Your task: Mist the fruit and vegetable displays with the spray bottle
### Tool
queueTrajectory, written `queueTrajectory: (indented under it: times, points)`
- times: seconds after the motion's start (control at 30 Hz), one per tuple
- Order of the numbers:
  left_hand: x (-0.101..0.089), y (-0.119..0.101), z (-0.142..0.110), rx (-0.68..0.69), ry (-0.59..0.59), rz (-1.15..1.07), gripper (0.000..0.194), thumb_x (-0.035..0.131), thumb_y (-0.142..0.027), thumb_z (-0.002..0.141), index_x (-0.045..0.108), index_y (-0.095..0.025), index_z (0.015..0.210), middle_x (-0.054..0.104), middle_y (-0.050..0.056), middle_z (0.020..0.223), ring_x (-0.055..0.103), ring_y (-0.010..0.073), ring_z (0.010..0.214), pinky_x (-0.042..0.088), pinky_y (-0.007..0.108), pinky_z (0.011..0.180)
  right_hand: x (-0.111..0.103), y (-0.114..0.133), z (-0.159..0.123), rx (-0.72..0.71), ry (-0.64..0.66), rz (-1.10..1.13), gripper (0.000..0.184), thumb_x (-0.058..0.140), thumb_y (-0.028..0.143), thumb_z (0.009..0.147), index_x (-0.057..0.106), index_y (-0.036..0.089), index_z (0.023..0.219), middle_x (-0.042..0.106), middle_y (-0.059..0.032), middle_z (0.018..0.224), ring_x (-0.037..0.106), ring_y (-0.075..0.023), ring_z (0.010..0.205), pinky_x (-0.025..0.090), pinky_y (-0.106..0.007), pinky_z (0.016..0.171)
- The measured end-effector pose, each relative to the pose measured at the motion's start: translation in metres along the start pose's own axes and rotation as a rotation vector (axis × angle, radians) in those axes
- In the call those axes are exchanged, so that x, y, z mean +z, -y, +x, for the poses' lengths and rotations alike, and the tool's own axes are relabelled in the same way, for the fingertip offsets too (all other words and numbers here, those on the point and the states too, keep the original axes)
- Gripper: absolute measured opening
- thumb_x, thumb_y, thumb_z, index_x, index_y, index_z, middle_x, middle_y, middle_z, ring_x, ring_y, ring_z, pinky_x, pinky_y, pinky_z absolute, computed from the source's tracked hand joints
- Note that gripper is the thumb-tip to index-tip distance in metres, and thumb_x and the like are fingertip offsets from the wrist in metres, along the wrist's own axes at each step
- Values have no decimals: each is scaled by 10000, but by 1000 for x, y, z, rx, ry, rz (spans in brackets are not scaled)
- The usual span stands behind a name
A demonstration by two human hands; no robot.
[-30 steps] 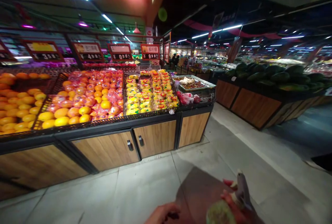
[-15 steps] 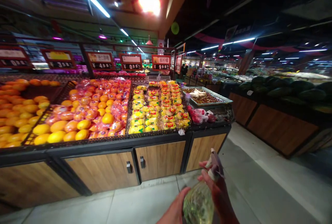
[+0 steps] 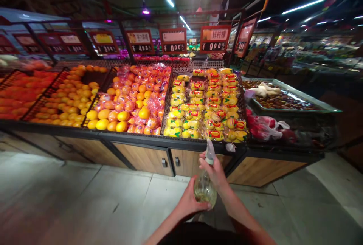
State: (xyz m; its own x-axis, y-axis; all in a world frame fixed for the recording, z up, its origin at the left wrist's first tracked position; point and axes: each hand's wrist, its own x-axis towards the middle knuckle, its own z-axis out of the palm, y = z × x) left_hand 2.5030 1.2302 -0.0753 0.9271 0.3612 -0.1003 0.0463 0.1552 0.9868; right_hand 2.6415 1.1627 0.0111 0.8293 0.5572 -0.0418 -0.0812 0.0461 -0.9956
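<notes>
Between my two hands is a clear spray bottle (image 3: 204, 184), upright, with a whitish trigger head and some yellowish liquid low inside. My left hand (image 3: 191, 199) cups the lower body of the bottle, its thumb across the base. Around the neck, just under the trigger head, my right hand (image 3: 214, 171) is closed. The bottle is in front of the fruit stand, its nozzle overlapping the front edge below the wrapped yellow fruit (image 3: 191, 124).
Wrapped orange fruit (image 3: 133, 103) and loose oranges (image 3: 70, 101) fill bins to the left. On the right stand a glass-like tray (image 3: 300, 103) of brown pieces and a bagged red item (image 3: 262, 126). Price signs (image 3: 215, 39) hang behind; wooden cabinet doors (image 3: 144, 158) are below.
My view has swung left and down, so more of the orange bins shows. Both hands and the spray bottle now appear further left and higher, fully in view.
</notes>
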Motion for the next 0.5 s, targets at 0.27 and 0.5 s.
queueTrajectory:
  times: [0.27, 0.5]
  points:
    - [-7, 13, 15, 48, -422, -257, 1136, 1028, -625, 517, 486, -253, 1444, 653, 182, 1399, 607, 419, 1342, 489, 515, 1138, 56, -21, 70, -34, 371, -213, 361, 786, 513, 773, 607, 247, 941, 692, -2, 827, 655, -214, 775, 555, -337, 749]
    - [-23, -6, 12, -23, -791, -205, 1012, 1012, -678, 471, 619, -232, 1291, 721, 126, 1216, 685, 403, 1214, 571, 515, 1054, 114, -6, 87, -35, 661, -443, 330, 808, 427, 805, 600, 251, 991, 705, 2, 922, 658, -216, 876, 471, -315, 796]
